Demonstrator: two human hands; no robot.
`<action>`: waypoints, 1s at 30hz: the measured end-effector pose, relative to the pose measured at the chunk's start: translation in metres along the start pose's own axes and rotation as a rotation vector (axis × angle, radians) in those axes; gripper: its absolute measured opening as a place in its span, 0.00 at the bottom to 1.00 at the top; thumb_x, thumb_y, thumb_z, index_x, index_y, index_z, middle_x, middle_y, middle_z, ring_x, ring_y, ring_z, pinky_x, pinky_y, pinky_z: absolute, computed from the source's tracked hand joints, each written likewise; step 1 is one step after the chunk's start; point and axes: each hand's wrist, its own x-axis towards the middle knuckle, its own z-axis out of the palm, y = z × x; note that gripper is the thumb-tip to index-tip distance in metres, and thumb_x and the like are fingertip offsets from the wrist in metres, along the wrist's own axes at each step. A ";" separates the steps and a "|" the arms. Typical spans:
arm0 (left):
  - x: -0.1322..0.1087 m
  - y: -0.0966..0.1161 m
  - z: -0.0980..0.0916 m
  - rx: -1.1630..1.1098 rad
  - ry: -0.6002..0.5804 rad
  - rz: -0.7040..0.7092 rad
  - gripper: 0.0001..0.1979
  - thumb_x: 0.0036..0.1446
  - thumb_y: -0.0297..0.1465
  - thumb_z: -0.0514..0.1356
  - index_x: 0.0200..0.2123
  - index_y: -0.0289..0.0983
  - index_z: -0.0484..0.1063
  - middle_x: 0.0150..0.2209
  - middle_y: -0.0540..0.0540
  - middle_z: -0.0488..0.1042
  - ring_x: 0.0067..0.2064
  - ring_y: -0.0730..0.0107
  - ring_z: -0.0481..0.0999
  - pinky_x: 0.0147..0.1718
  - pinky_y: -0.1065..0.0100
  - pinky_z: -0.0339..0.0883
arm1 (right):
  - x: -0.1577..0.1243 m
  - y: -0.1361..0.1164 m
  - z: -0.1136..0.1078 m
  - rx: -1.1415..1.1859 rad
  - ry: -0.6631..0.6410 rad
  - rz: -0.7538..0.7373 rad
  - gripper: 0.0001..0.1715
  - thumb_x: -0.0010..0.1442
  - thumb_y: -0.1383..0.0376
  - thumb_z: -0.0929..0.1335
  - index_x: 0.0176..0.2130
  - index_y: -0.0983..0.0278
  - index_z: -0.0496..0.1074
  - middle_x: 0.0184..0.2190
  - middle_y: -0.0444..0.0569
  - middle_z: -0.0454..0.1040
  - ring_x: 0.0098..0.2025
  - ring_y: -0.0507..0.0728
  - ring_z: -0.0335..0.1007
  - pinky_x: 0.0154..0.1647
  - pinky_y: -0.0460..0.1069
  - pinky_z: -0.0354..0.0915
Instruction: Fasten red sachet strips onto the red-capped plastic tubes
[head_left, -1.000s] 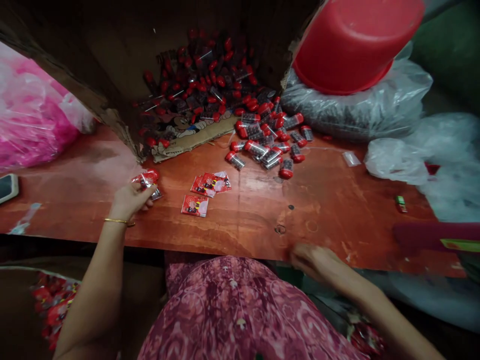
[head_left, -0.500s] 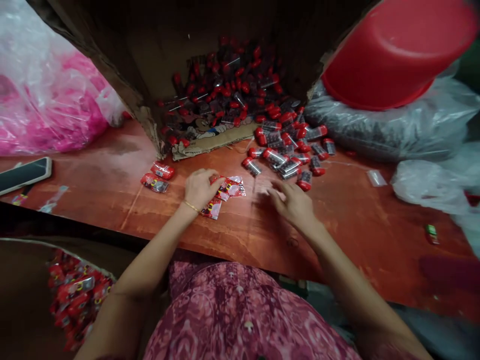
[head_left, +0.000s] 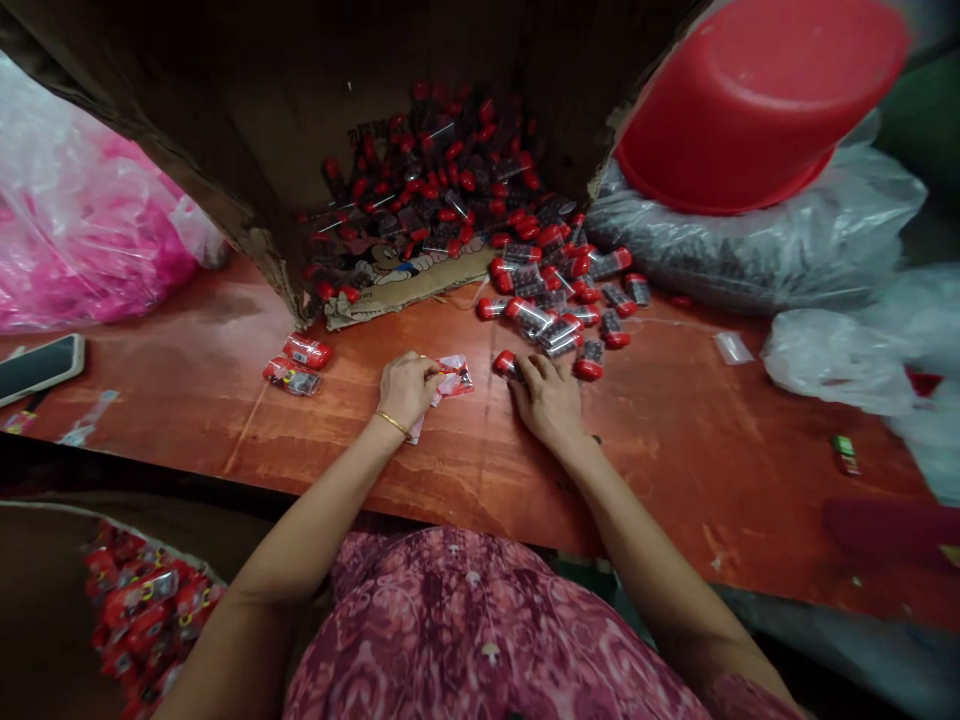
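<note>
The left hand is curled shut on some small red packets. They stick out to the right of its fingers and lie flat on the table. The right hand is close by, palm down, with its fingertips on a little tube that has a red cap. I cannot tell if it grips the tube or only touches it. The tube lies between the two hands, just beside the packets. Right behind the right hand is a heap of tubes, spilling out of a big cardboard box that lies on its side. Left of the left hand lie two wrapped tubes. Further left are a phone and a pink bag. On the right, a red tub sits upside down on a grey bag.
</note>
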 end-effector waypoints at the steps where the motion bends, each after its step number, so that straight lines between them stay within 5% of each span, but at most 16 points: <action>1: 0.000 -0.001 0.001 0.004 0.023 -0.012 0.10 0.54 0.34 0.58 0.35 0.37 0.78 0.32 0.43 0.74 0.34 0.65 0.71 0.34 0.67 0.60 | -0.007 0.001 -0.001 -0.013 0.025 0.023 0.23 0.63 0.59 0.60 0.52 0.69 0.68 0.48 0.60 0.71 0.47 0.64 0.64 0.46 0.56 0.60; 7: 0.007 -0.010 -0.001 -0.053 0.057 -0.074 0.08 0.53 0.32 0.58 0.30 0.39 0.79 0.30 0.45 0.76 0.34 0.66 0.72 0.34 0.68 0.61 | -0.018 -0.020 -0.014 0.155 0.147 0.057 0.17 0.61 0.60 0.62 0.44 0.66 0.72 0.51 0.61 0.69 0.51 0.65 0.62 0.50 0.59 0.59; 11: 0.003 -0.009 -0.011 -0.221 0.157 -0.107 0.07 0.51 0.33 0.61 0.29 0.40 0.79 0.30 0.46 0.78 0.32 0.67 0.73 0.33 0.69 0.63 | -0.003 -0.051 -0.013 0.600 0.065 0.102 0.17 0.61 0.57 0.61 0.39 0.64 0.72 0.38 0.55 0.75 0.39 0.59 0.68 0.43 0.54 0.63; 15: -0.007 0.005 -0.020 -0.345 0.200 -0.034 0.07 0.50 0.33 0.61 0.30 0.38 0.79 0.29 0.46 0.77 0.31 0.70 0.73 0.32 0.70 0.63 | 0.016 -0.078 -0.002 1.083 -0.006 0.285 0.18 0.55 0.51 0.65 0.31 0.64 0.69 0.26 0.46 0.72 0.26 0.52 0.63 0.28 0.47 0.62; 20: -0.020 0.016 -0.025 -0.327 0.340 -0.052 0.15 0.51 0.40 0.60 0.36 0.35 0.77 0.32 0.43 0.76 0.32 0.69 0.72 0.33 0.69 0.64 | 0.026 -0.082 -0.004 1.263 0.089 0.321 0.20 0.53 0.51 0.65 0.21 0.63 0.63 0.18 0.39 0.60 0.22 0.48 0.55 0.25 0.45 0.55; 25: -0.027 0.027 -0.012 -0.721 -0.029 -0.313 0.21 0.50 0.48 0.57 0.23 0.34 0.72 0.20 0.47 0.72 0.23 0.71 0.71 0.23 0.72 0.61 | 0.019 -0.075 -0.006 1.234 0.101 0.414 0.21 0.53 0.51 0.64 0.18 0.62 0.62 0.15 0.39 0.60 0.20 0.48 0.53 0.22 0.45 0.52; 27: -0.026 0.033 -0.004 -0.923 -0.024 -0.389 0.17 0.49 0.44 0.60 0.23 0.35 0.70 0.19 0.49 0.71 0.22 0.73 0.71 0.21 0.74 0.61 | 0.015 -0.074 -0.003 1.233 0.069 0.475 0.21 0.53 0.51 0.63 0.19 0.62 0.63 0.15 0.40 0.62 0.19 0.49 0.55 0.22 0.45 0.53; 30: -0.021 0.034 0.004 -0.930 -0.008 -0.445 0.14 0.49 0.38 0.61 0.20 0.35 0.68 0.19 0.49 0.71 0.20 0.75 0.70 0.20 0.75 0.60 | 0.011 -0.070 0.003 1.160 0.094 0.519 0.20 0.54 0.52 0.63 0.20 0.62 0.66 0.15 0.40 0.64 0.19 0.50 0.59 0.22 0.45 0.55</action>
